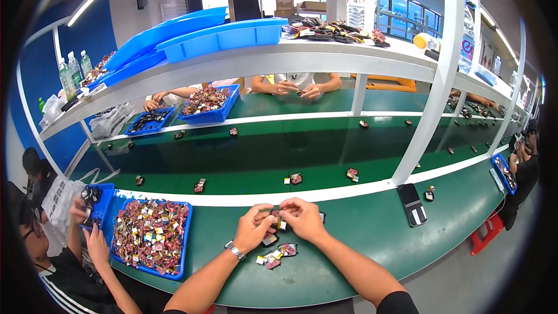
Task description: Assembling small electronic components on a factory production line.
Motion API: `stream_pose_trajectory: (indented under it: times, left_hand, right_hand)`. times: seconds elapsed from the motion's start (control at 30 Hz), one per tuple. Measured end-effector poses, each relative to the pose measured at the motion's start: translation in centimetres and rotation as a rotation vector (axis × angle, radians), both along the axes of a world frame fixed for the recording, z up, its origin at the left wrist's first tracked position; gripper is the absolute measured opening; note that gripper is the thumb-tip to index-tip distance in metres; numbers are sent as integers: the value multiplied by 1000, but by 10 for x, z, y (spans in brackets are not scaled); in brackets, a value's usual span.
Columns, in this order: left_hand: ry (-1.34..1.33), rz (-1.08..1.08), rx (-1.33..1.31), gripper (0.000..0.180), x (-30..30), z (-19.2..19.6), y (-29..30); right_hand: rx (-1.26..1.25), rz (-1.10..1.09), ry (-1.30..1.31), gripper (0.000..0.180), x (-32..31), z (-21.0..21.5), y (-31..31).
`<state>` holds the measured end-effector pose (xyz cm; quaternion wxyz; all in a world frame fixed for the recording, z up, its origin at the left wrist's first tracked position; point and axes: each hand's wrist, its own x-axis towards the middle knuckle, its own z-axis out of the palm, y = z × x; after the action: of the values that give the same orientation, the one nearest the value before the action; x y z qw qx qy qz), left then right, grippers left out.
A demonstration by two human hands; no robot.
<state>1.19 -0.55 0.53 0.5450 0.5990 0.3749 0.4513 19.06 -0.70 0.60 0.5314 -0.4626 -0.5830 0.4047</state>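
Note:
In the middle of the green bench, my left hand (254, 228), with a metal watch on its wrist, and my right hand (302, 219) meet fingertip to fingertip. Both pinch a small dark-red electronic part (276, 213), mostly covered by the fingers. Just below them lie several similar parts, reddish with black edges and white and yellow tabs: one part (269, 239) sits under my left hand, another (288, 249) nearer to me, and one more (271, 260) beside that. The exact kind of part is too small to tell.
Left of my forearm stands a blue tray (187, 238) heaped with such parts. A co-worker's hands (96, 244) are beside it at a smaller blue tray (107, 197). A black case (412, 204) lies to the right. Beyond the white rail runs a dark green belt (261, 168) carrying scattered parts.

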Motion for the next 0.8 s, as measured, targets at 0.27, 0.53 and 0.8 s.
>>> stream_pose_trajectory:
  times: [0.27,0.53,0.8]
  left_hand:
    - [331,187,345,17,-12,0,16]
    - [359,42,225,17,-24,-2,11]
    - [323,18,223,18,-15,-5,22]
  right_hand:
    - [-10,-643,-216,17,114,-14,93]
    - [394,-575,-763,30,67,2,88]
    - [121,-515,-1006,52,62,-12,89]
